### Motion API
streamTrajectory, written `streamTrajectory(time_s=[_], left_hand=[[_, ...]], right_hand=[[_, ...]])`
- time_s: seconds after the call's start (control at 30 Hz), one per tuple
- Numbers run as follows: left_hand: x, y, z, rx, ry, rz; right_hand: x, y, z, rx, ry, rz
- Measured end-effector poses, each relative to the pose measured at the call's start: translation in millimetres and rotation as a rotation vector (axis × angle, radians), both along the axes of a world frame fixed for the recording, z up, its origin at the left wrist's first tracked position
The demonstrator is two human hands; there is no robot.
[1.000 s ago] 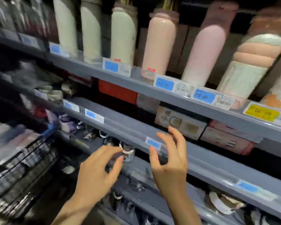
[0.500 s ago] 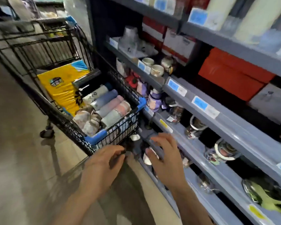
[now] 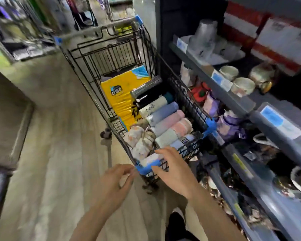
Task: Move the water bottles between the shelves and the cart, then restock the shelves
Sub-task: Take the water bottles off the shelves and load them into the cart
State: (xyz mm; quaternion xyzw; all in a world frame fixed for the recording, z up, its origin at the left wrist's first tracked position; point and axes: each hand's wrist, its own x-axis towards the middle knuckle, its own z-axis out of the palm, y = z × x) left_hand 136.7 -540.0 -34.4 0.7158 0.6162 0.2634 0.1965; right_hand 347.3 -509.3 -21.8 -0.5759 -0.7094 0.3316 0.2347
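Head view: bottles (image 3: pixel 165 119) lie side by side in the cart (image 3: pixel 147 168) at 12 o'clock. Left hand (image 3: pixel 114 185) and right hand (image 3: pixel 175 171) hover empty, fingers loosely spread. Best reach over the rim, wrap one bottle mid-body.

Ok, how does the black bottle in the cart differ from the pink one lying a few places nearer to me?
The black bottle is dark and glossy, and the pink bottle is pale and matte. The black bottle lies farther back, next to the yellow pack, while the pink bottle sits mid-row between the blue bottle and a striped one. Both lie on their sides, parallel, in the cart.
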Motion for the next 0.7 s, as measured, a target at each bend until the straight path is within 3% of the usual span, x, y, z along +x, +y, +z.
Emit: streamTrajectory(time_s=[0.37,0.57,0.7], left_hand=[[40,118,1,-0.006,0.277,-0.085],[8,193,-19,-0.180,0.271,-0.150],[-22,255,-41,-0.077,0.384,-0.367]], right_hand=[[38,90,-35,-0.231,0.106,-0.115],[6,133,-67,-0.366,0.060,-0.194],[-42,163,-102,-0.478,-0.004,-0.348]])
